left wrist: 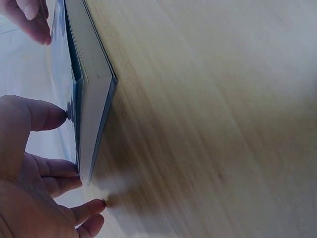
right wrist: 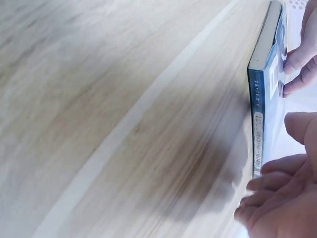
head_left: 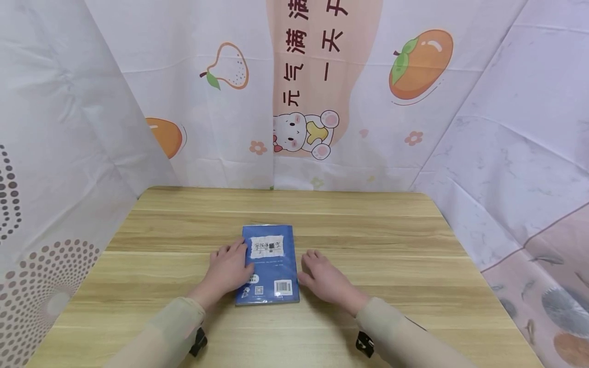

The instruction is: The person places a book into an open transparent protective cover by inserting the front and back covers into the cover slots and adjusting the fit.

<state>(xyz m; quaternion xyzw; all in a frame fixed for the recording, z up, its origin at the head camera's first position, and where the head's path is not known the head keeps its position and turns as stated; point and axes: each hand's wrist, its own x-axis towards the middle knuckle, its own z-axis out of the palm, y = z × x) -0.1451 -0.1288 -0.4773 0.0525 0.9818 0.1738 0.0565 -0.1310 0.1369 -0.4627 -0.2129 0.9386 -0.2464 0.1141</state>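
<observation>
A blue closed book point(head_left: 282, 271) lies flat on the wooden table, its barcode side up. My left hand point(head_left: 226, 268) rests at the book's left edge. In the left wrist view the thumb touches the cover, while the lower fingers point(left wrist: 89, 210) reach down past the page edges towards the tabletop. Beside the spine on the right is my right hand point(head_left: 325, 280), fingers loosely extended. The right wrist view shows its fingertips close to the spine point(right wrist: 257, 109); whether they touch it I cannot tell.
The wood-grain table point(head_left: 368, 225) reaches back to a white curtain point(head_left: 184, 102) printed with fruit and characters. Fabric also hangs at the left and right sides. A small black object point(head_left: 365, 344) sits beneath the right forearm, another point(head_left: 199, 342) beside the left.
</observation>
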